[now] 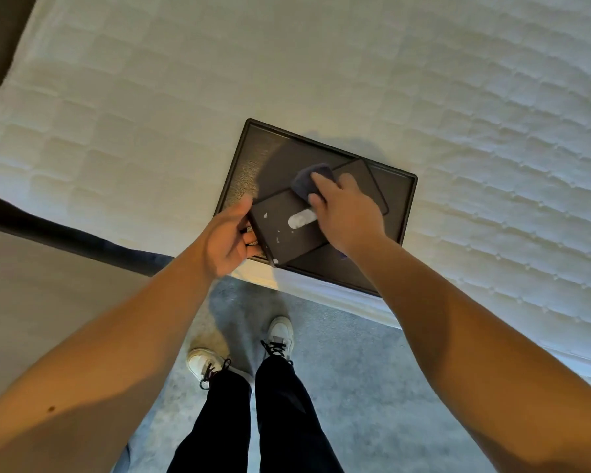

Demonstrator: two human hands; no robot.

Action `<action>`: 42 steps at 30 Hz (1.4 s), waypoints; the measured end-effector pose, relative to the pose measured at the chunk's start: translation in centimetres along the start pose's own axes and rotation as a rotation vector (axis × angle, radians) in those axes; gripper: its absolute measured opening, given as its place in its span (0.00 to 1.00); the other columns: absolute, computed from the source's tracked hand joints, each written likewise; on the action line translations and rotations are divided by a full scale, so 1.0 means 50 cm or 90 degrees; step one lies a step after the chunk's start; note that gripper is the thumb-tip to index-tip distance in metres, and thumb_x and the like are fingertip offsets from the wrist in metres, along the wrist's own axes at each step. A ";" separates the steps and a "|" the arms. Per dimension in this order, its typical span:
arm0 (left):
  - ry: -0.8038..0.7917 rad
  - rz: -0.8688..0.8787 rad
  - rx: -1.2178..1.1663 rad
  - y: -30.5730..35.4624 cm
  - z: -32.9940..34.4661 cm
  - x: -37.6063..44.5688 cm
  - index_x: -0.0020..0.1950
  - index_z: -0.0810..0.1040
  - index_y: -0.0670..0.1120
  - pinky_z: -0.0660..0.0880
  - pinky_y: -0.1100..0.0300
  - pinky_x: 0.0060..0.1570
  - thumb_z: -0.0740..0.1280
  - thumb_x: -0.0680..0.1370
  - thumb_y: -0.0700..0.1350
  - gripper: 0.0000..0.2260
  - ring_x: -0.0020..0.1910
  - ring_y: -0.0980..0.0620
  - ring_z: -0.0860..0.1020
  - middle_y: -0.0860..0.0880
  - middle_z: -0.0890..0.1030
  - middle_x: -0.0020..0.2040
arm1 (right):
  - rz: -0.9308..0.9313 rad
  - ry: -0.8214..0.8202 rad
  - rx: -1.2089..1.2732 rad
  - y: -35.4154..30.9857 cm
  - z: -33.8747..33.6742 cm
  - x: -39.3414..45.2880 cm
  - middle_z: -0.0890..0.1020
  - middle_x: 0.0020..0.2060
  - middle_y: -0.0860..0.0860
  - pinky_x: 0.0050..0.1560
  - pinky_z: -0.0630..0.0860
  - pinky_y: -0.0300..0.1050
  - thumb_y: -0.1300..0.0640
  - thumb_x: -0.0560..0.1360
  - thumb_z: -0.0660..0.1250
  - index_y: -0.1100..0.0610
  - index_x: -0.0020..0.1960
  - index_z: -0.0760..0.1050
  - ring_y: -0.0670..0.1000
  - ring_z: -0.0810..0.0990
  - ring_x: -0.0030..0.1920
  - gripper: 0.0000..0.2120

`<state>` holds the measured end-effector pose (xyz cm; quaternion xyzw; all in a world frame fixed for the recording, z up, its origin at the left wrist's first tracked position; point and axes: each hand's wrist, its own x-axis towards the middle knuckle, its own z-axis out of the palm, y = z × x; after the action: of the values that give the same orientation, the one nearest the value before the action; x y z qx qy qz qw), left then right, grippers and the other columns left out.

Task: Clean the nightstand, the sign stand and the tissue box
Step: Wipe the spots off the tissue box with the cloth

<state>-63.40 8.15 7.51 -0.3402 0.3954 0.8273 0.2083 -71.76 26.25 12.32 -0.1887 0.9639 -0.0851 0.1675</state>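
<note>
A: Two hands on it. Dark flat rectangular tissue box [287, 230] with an oval slot showing white tissue sits on a dark rectangular rimmed tray [401, 199], and the tray lies on a white quilted mattress [151, 114] near its edge.

B: Left hand [227, 238]?

A: Grips the box's left end, thumb on the upper edge, fingers curled under the near corner. The box runs out to the right from those fingers.

B: Right hand [347, 209]?

A: Fingers curled round a dark blue-grey crumpled cloth [306, 180], pressing it on the box top just beyond the slot. The cloth pokes out past the fingertips, and the slot lies just left of the knuckles.

B: Marks?

A: White specks on the box top, left of the slot.

B: Below?

A: Grey-blue carpet [355, 370], white sneakers [280, 332], black trousers [280, 421].
</note>
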 end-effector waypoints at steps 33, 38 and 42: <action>0.057 0.027 0.029 -0.026 -0.009 0.014 0.56 0.78 0.41 0.80 0.45 0.52 0.61 0.81 0.51 0.14 0.51 0.43 0.82 0.42 0.84 0.50 | -0.239 0.023 -0.015 0.003 0.114 -0.197 0.76 0.47 0.55 0.23 0.75 0.45 0.46 0.78 0.56 0.48 0.66 0.69 0.54 0.78 0.36 0.18; 0.082 0.012 0.036 -0.024 0.000 0.017 0.58 0.78 0.43 0.80 0.47 0.52 0.60 0.82 0.52 0.14 0.54 0.44 0.81 0.43 0.84 0.53 | -0.205 0.025 -0.019 0.072 0.105 -0.201 0.75 0.44 0.54 0.24 0.77 0.46 0.46 0.79 0.55 0.48 0.67 0.68 0.53 0.76 0.34 0.18; 0.077 0.004 0.044 -0.023 0.010 0.019 0.65 0.74 0.43 0.80 0.52 0.51 0.61 0.81 0.53 0.18 0.56 0.45 0.81 0.42 0.82 0.58 | -0.172 0.077 0.018 0.049 0.087 -0.175 0.75 0.46 0.54 0.27 0.76 0.44 0.47 0.79 0.57 0.51 0.67 0.72 0.51 0.74 0.35 0.19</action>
<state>-63.55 9.30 6.46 -0.3811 0.4370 0.7916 0.1927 -63.40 31.46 10.26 -0.3089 0.9367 -0.1319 0.0990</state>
